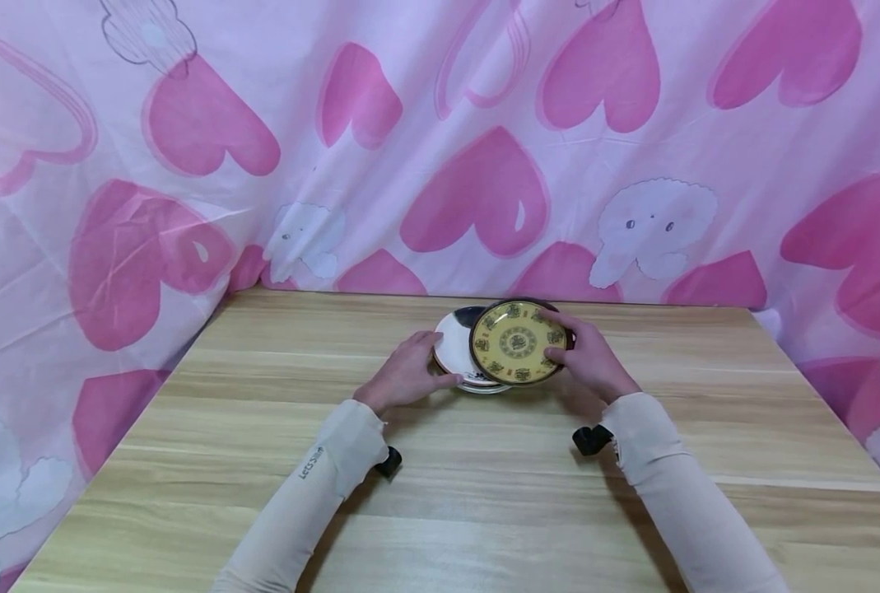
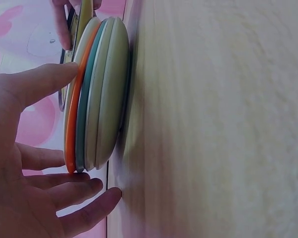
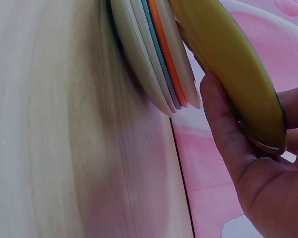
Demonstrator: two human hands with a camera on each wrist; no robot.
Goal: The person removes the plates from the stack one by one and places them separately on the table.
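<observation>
Nearest are two pale sleeves, the left sleeve (image 1: 321,478) with dark letters on it and the right sleeve (image 1: 691,486). A small black thing sits at each wrist, one on the left (image 1: 388,463) and one on the right (image 1: 592,440). Under the arms is a wood table (image 1: 484,511) with light and brown stripes.

Past the sleeves come the hands. The left hand (image 1: 408,372) is spread wide, with its thumb and fingers touching the left side of a stack of plates (image 2: 82,114). The right hand (image 1: 591,360) pinches the right side of a yellow plate (image 1: 517,342).

The stack is on the far part of the table, near the middle of the back edge. Its top plate (image 1: 450,346) is white, with a black patch at the back. From the side, one plate is orange, one is blue-green, and the others are pale. The yellow plate is tipped and hangs over the right part of the stack. I cannot tell if they touch. It has a dark rim, a round picture in the middle and little dark pictures around it.

Behind the table hangs a pink cloth (image 1: 299,177) with big pink hearts (image 1: 477,193) and a fluffy white animal (image 1: 654,226).
</observation>
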